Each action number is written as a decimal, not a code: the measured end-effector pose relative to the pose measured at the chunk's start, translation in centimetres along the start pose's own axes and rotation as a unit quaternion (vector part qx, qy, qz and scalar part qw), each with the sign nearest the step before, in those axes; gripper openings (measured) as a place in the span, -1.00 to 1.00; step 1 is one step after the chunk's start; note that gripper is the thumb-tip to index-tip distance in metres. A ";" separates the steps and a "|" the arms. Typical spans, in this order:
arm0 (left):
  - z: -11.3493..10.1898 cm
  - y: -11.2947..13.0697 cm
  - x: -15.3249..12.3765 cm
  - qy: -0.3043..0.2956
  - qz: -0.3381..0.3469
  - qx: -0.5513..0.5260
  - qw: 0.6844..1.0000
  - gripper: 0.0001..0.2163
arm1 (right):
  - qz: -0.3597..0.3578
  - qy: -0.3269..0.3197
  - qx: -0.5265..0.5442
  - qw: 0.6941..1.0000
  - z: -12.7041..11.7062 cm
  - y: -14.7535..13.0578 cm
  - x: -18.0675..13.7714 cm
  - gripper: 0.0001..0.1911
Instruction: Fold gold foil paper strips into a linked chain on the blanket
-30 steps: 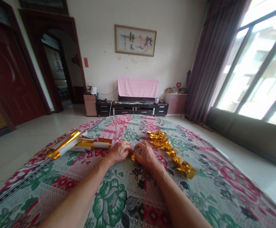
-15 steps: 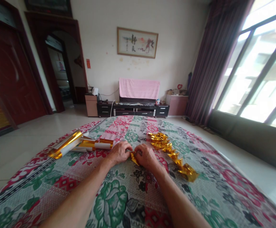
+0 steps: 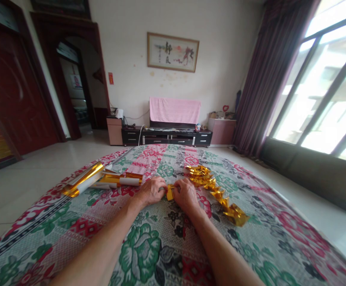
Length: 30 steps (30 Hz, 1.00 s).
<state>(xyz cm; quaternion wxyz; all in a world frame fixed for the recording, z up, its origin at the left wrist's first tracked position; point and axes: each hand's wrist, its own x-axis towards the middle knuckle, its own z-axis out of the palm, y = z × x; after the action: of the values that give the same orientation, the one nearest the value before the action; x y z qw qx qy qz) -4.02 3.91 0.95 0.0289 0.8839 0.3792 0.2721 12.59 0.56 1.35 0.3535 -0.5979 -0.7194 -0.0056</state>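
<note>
Between my two hands is a small piece of gold foil paper [image 3: 170, 193], partly hidden by the fingers. My left hand [image 3: 153, 190] pinches its left side, and my right hand [image 3: 186, 193] is closed on its right side. Both hands are just above the flowered cloth [image 3: 140, 254]. Right of my right hand lies a row of folded gold foil pieces [image 3: 217, 193]. Left of my left hand are loosely rolled sheets of gold and white foil paper [image 3: 86, 179].
The cloth covers a rounded surface. Beyond it stands a low black TV cabinet [image 3: 158, 139] with a pink towel [image 3: 175, 110] over the screen. A purple curtain [image 3: 255, 79] and windows are at the right, a dark red door [image 3: 13, 83] at the left.
The foil piece now lies flatter and straighter between my hands, where before it hung at a slant beneath the right fingers. My hands have moved slightly apart.
</note>
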 end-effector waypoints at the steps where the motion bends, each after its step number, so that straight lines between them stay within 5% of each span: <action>1: 0.0 0.0 0.0 -0.003 0.000 0.004 1.000 -0.81 | 0.002 0.000 -0.008 1.000 -0.1 -0.1 0.0 -0.86; 7: -0.1 0.0 0.0 -0.013 0.011 0.016 1.000 -0.80 | -0.020 0.004 -0.008 1.000 -0.1 0.3 0.1 -0.81; 14: 0.0 -0.1 0.1 -0.006 0.022 0.020 1.000 -0.79 | -0.154 -0.036 0.070 0.985 0.0 0.7 -0.1 -0.78; 30: 0.1 -0.2 0.1 0.004 -0.020 -0.046 0.999 -0.88 | -0.165 -0.176 0.169 0.956 -2.2 1.7 -0.2 -0.76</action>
<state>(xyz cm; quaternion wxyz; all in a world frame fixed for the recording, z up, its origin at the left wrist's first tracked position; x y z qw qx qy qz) -4.03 4.10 0.88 0.0740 0.8726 0.3843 0.2924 15.13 -0.10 2.21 0.3112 -0.3943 -0.8491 0.1632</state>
